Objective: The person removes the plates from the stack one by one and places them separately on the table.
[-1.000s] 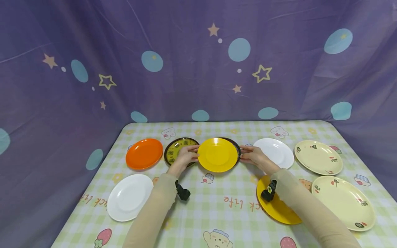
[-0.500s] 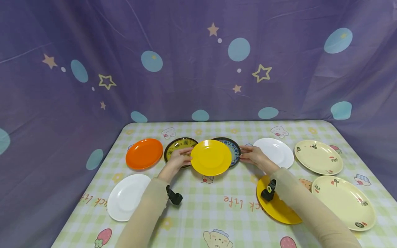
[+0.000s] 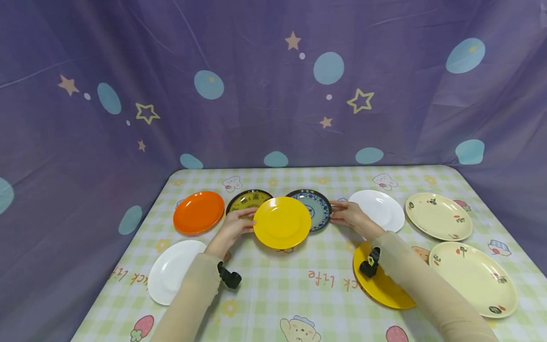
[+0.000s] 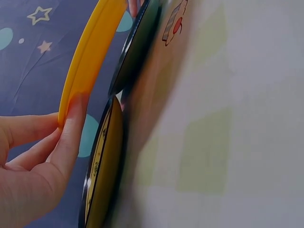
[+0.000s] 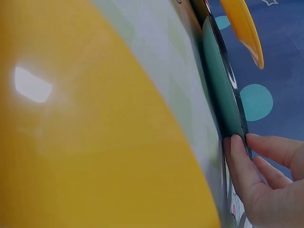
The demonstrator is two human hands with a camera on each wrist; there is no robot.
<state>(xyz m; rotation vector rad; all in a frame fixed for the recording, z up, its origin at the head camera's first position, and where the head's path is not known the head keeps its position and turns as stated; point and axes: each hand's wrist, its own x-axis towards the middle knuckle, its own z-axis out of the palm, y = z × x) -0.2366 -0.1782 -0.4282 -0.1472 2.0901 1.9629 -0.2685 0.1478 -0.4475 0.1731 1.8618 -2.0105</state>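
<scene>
My left hand (image 3: 234,229) pinches the left rim of a small yellow plate (image 3: 282,223). In the left wrist view, thumb and fingers grip the edge of this yellow plate (image 4: 90,57), raised above the plates below it. My right hand (image 3: 351,216) holds the right rim of a blue patterned plate with a dark edge (image 3: 319,209). The right wrist view shows fingers on both faces of that blue plate (image 5: 223,90), low over the cloth. Behind my left hand lies a dark-rimmed olive patterned plate (image 3: 248,199), partly covered by the yellow plate and the hand.
On the checked tablecloth (image 3: 273,289), an orange plate (image 3: 198,212) and a white plate (image 3: 175,273) lie left. To the right are another white plate (image 3: 380,209), a larger yellow plate (image 3: 380,285) under my right forearm, and two cream oval plates, one far (image 3: 438,216), one near (image 3: 472,280).
My left hand has moved left and slightly nearer with the small yellow plate, uncovering much of the blue patterned plate. My right hand stays at the blue plate's rim.
</scene>
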